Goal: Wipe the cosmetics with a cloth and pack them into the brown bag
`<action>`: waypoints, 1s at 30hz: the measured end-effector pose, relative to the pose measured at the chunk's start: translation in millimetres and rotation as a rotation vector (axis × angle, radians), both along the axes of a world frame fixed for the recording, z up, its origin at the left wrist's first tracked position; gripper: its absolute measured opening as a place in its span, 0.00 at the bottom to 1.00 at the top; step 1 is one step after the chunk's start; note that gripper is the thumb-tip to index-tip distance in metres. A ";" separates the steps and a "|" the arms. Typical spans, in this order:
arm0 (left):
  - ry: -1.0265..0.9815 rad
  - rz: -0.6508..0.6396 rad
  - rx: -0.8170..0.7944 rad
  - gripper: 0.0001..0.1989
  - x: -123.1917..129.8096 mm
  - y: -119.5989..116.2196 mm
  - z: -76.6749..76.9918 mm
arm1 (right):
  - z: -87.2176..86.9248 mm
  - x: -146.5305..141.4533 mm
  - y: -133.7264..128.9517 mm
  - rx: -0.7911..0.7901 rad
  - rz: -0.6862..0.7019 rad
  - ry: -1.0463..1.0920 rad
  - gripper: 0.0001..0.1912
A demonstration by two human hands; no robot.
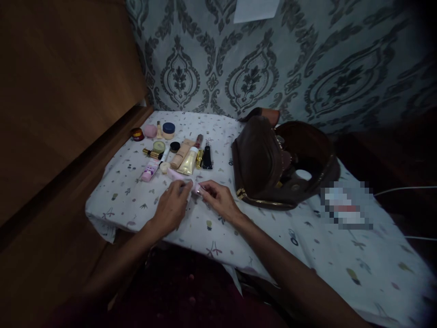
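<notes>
Printed cloth [211, 248] below, pink tube [196, 187] between both hands' fingertips, right hand [221, 200] pinching one end, left hand [172, 207] grip unclear; probably light, slick, squeezable, so best gripped by that likely stiffer end.

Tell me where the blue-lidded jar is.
In the head view, the blue-lidded jar stands left of centre, just right of the small beige tube.

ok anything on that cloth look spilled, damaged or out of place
Nothing looks spilled or damaged; tubes and jars sit loosely grouped left of the open brown bag. Only the pixelated patch at right looks odd, hiding what's there.
</notes>
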State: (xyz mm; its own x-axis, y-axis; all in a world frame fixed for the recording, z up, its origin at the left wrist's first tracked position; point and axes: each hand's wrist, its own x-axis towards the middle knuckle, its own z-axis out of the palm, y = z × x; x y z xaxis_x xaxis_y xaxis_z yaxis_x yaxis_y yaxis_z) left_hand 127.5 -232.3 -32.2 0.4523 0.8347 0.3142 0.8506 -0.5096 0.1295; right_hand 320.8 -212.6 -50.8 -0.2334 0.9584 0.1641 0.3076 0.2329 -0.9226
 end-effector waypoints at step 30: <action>0.076 -0.012 -0.139 0.28 1.3 10.2 9.3 | -4.4 0.7 2.8 0.035 -0.073 -0.078 0.11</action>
